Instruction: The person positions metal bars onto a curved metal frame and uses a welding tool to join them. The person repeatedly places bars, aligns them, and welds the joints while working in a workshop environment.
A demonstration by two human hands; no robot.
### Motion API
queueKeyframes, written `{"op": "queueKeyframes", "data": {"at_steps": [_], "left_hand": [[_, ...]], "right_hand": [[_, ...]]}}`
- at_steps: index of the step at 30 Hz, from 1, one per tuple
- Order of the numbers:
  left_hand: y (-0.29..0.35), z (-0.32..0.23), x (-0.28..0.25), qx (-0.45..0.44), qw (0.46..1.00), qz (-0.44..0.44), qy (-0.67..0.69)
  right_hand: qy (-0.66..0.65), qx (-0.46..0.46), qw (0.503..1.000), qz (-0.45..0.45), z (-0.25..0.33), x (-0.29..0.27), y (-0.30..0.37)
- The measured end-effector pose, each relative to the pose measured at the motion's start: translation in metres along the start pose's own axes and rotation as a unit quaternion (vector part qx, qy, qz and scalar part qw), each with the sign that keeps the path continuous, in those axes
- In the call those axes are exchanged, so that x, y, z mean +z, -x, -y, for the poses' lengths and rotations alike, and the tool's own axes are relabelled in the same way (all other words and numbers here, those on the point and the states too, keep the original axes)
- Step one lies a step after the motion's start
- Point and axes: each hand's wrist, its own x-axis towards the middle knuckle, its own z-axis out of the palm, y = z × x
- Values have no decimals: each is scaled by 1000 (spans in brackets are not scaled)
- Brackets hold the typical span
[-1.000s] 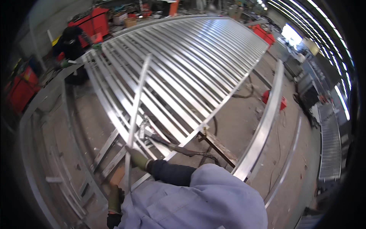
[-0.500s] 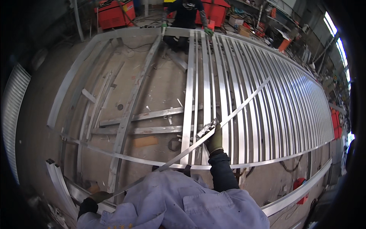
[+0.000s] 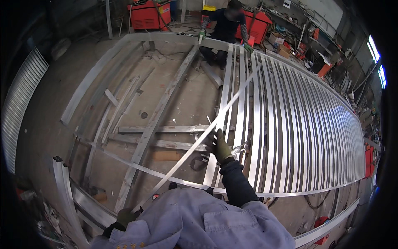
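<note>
A long, thin silver metal strip [image 3: 194,146] slants across the frame from beside my body to the far slats. My left hand [image 3: 126,216], in a dark green glove, is closed around the strip's near end, partly hidden by my sleeve. My right hand [image 3: 220,148], gloved too, has its fingers spread just beside the strip; whether a fingertip touches it I cannot tell. Beside the right wrist, a small metal clamp-like tool [image 3: 239,150] rests on the slats. Under the strip lies a large metal frame [image 3: 155,168] with parallel bright slats [image 3: 286,137] filling its right part.
Across the frame a co-worker [image 3: 226,25] crouches with gloved hands at its far edge. Red machines [image 3: 150,16] stand behind. Loose beams [image 3: 166,129] lie inside the frame. Upright metal profiles [image 3: 62,182] stand at near left; a corrugated panel [image 3: 25,106] lies farther left.
The strip has swung left at its far end. My right hand has come away from the clamp-like tool and opened. My left hand has moved slightly right, still on the strip.
</note>
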Motion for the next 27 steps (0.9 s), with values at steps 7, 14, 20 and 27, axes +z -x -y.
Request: {"op": "queueKeyframes", "data": {"at_steps": [7, 14, 20, 27], "left_hand": [[-44, -96, -30, 47, 984, -18, 168], [-155, -124, 10, 113, 968, 28, 220], [-237, -169, -6, 233, 949, -60, 203], [-259, -258, -56, 118, 892, 43, 435]], "right_hand": [[44, 61, 997, 33, -53, -15, 30], [32, 94, 986, -132, -96, -114, 98], [51, 137, 953, -264, -167, -179, 160], [73, 198, 916, -340, -227, -201, 218]]}}
